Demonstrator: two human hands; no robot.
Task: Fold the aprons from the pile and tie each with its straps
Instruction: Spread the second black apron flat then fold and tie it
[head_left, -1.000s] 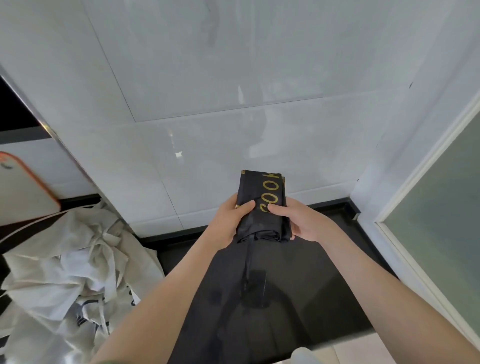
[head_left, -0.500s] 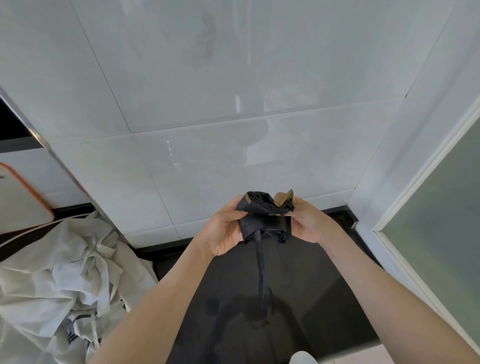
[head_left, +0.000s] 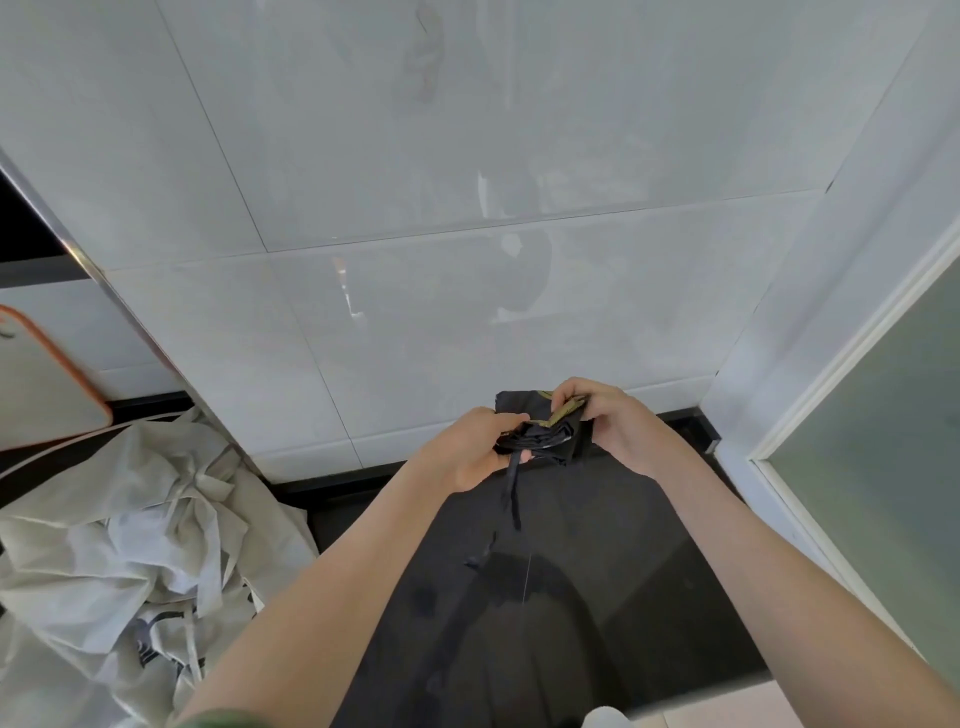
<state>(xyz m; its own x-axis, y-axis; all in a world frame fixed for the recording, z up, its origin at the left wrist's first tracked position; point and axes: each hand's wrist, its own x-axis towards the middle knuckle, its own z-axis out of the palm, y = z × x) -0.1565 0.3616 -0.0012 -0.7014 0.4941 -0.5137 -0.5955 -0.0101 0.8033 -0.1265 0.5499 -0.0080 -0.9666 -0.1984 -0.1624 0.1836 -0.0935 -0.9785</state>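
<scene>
Black cloth sits bunched between our hands: the black apron (head_left: 553, 440), folded down to a small thick bundle, is held up in the air above the dark counter (head_left: 623, 571), close in front of the white tiled wall (head_left: 415, 208). Our left hand (head_left: 467, 452) grips the bundle's left end, with the thumb laid across the top and the fingers curled underneath; one fingertip (head_left: 525, 457) peeps out below the folds. Our right hand (head_left: 610, 423) holds the right end, its fingers bent and bunched close together, pinching the upper edge where a scrap of gold print (head_left: 563, 414) shows. Both forearms reach in from the bottom of the view and meet at the bundle. From the underside of the folds, just beside our left palm, a narrow black strap (head_left: 511, 493) hangs straight down. Its loose end trails lower toward the counter, though we cannot tell whether it touches the glossy surface, since black lies on black there. Off to our left, well apart from the hands, the pile of pale aprons (head_left: 130, 545) lies crumpled on the counter, its thin ties tangled through the heap and some dark lettering showing on one fold. Behind the pile a light board (head_left: 41, 384) with an orange rim leans at the edge of view. On our right a frosted pane (head_left: 883, 493) in a white frame runs down beside the counter.
</scene>
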